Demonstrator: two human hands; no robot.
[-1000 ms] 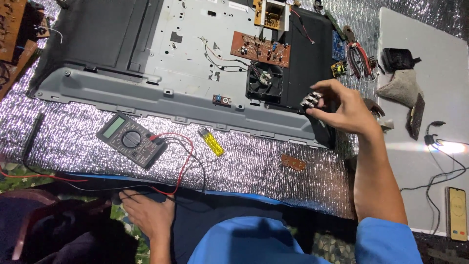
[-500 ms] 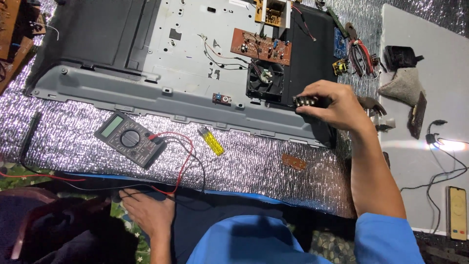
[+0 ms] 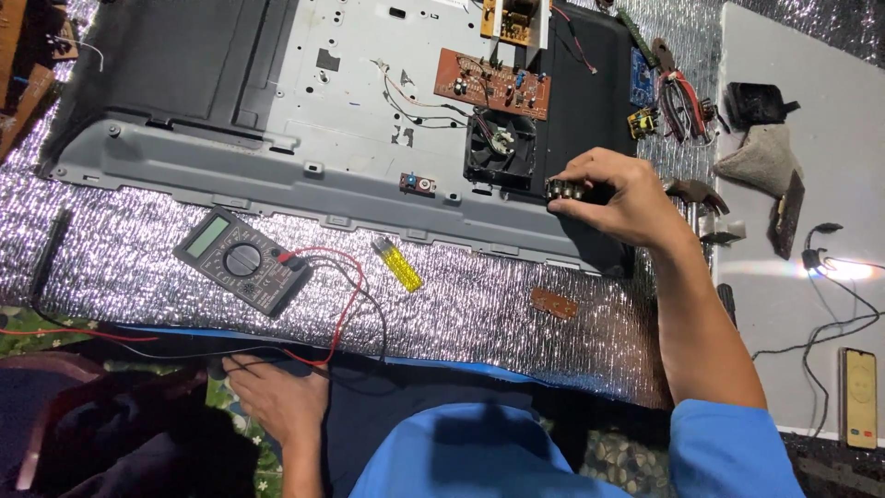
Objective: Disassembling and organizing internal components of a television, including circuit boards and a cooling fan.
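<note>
- Right hand (image 3: 616,195) is pinching small connector block (image 3: 564,189) at chassis (image 3: 277,175) edge; it could slip if my grip is loosening.
- Left hand (image 3: 277,398) is resting open beside probe leads (image 3: 341,304); snagging them could drag multimeter (image 3: 241,260).

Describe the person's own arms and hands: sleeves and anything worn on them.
Both hands are bare, with no gloves. The right hand shows no ring or watch, and its forearm is bare up to a short blue sleeve. The left hand and wrist are also uncovered, its upper arm out of view.

Connector block (image 3: 565,189): mostly hidden under right hand (image 3: 619,195) fingers.
Yellow board (image 3: 514,18): cut off, top edge.
Circuit-board parts (image 3: 493,85): too small to tell.
</note>
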